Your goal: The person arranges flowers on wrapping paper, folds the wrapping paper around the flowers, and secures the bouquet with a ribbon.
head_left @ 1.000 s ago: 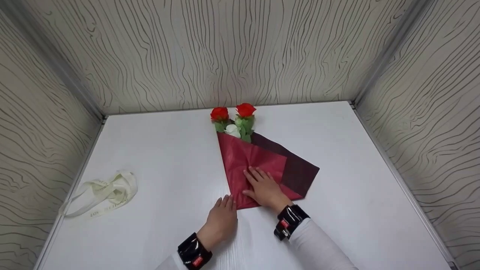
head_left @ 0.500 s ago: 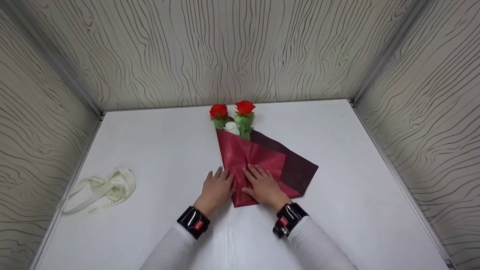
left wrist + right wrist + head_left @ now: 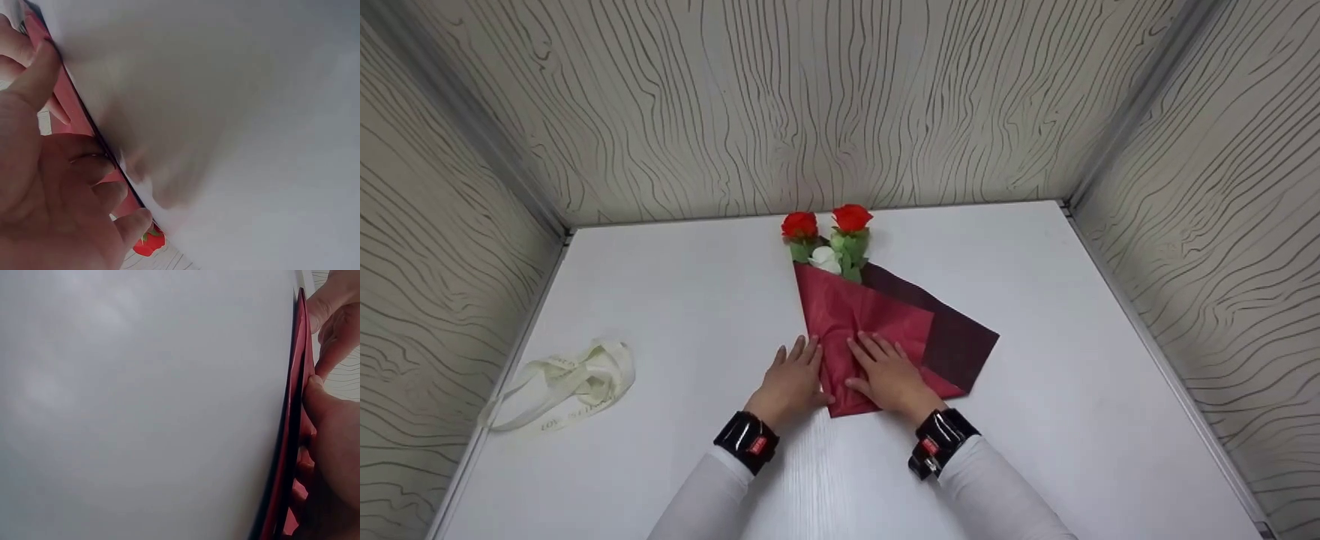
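Note:
A sheet of dark red wrapping paper [image 3: 896, 311] is folded over a small bouquet, with its darker maroon side [image 3: 960, 345] showing at the right. Two red roses [image 3: 852, 217] and a white rose [image 3: 825, 259] stick out at the top among green leaves; their stems are hidden under the paper. My right hand [image 3: 891, 381] presses flat on the folded paper. Along the left edge lies my left hand [image 3: 789, 386], its fingers extended and its thumb near the lower corner. In the left wrist view, those fingertips reach the paper's edge, with one red rose [image 3: 151, 243] beyond them.
A cream ribbon [image 3: 577, 379] with printed letters lies loosely looped at the left of the white table [image 3: 690, 300]. Wood-grain patterned panels [image 3: 810, 105] enclose the table at the back and both sides.
My left hand has moved up from the lower left corner to the paper's left edge, and its thumb has spread toward that corner. The right hand stays in place.

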The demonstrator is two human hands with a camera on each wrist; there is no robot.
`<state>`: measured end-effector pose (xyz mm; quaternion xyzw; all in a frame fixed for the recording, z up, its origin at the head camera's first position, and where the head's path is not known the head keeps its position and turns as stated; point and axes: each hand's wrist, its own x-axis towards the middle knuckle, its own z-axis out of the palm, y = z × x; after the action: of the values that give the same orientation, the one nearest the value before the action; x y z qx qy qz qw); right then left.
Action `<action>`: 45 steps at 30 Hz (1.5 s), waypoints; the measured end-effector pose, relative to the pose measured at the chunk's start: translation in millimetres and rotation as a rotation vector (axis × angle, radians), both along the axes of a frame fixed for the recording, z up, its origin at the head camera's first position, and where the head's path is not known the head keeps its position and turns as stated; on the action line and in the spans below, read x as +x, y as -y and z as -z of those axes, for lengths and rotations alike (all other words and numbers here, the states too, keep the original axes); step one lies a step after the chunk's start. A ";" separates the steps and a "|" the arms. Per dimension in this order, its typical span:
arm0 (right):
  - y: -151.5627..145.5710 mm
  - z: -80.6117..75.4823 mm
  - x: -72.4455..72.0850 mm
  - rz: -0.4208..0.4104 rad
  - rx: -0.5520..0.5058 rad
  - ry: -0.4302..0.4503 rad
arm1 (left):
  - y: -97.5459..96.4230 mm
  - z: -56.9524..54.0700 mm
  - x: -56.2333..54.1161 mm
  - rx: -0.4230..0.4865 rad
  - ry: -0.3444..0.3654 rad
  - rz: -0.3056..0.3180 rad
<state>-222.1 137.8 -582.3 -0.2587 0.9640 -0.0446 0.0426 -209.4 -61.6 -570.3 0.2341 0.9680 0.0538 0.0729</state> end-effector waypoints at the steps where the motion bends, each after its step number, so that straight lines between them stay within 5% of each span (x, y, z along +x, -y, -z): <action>1: 0.0 0.3 -0.2 0.001 0.000 0.003 | 0.6 -0.2 0.5 0.004 0.001 0.006; 18: -1.0 -0.5 -0.4 0.009 0.005 0.030 | 9.3 2.7 -1.7 0.049 0.079 0.037; 27: -0.5 -0.4 0.0 0.002 -0.006 0.011 | 4.2 -2.0 0.5 0.074 0.064 0.003; 36: -1.7 0.6 2.9 -0.007 0.011 0.030 | 4.2 -5.8 -0.4 0.135 0.126 -0.040; 45: -3.2 -3.0 14.9 -0.012 0.052 0.039 | 0.6 -2.9 -5.6 0.115 0.016 -0.029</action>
<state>-207.3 141.0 -579.3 -0.2624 0.9622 -0.0244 0.0682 -215.0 -62.2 -567.4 0.2236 0.9659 0.1124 0.0660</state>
